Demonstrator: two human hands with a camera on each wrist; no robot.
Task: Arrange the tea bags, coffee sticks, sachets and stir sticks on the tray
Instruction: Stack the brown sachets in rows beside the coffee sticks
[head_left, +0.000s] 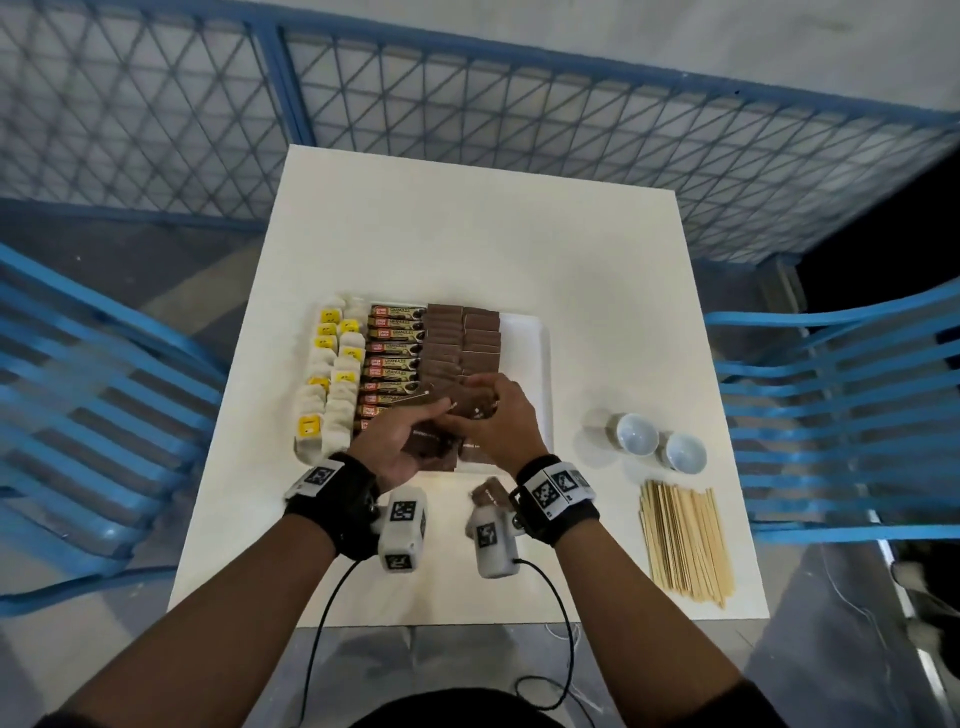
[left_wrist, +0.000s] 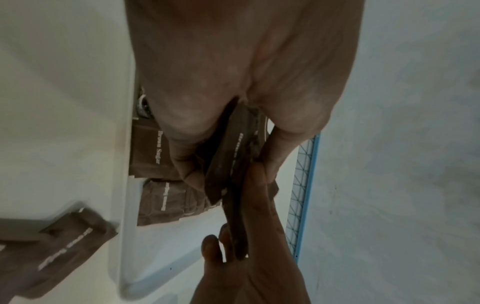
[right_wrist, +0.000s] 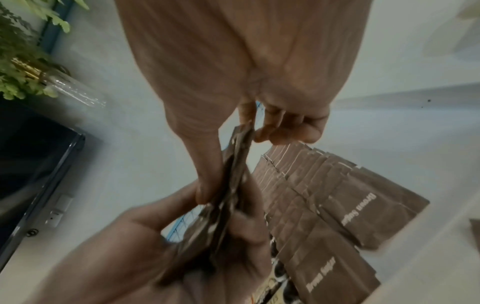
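Observation:
A white tray (head_left: 524, 332) holds tea bags (head_left: 332, 364) at its left, coffee sticks (head_left: 395, 353) beside them, and two columns of brown sugar sachets (head_left: 462, 332). Over the tray's near end both hands meet on a small stack of brown sachets (head_left: 467, 408). My left hand (head_left: 434, 421) grips the stack from below and the left, thumb on top. My right hand (head_left: 485, 397) pinches its other end between thumb and fingers. In the left wrist view the stack (left_wrist: 226, 160) stands edge-on between my fingers. The right wrist view shows the stack (right_wrist: 233, 164) above the sachet rows (right_wrist: 324, 205). Stir sticks (head_left: 685, 540) lie on the table at the right.
One loose brown sachet (head_left: 488, 493) lies on the table just in front of the tray, by my right wrist. Two white cups (head_left: 636, 434) stand right of the tray, behind the stir sticks. Blue chairs (head_left: 841, 410) flank the white table (head_left: 467, 234).

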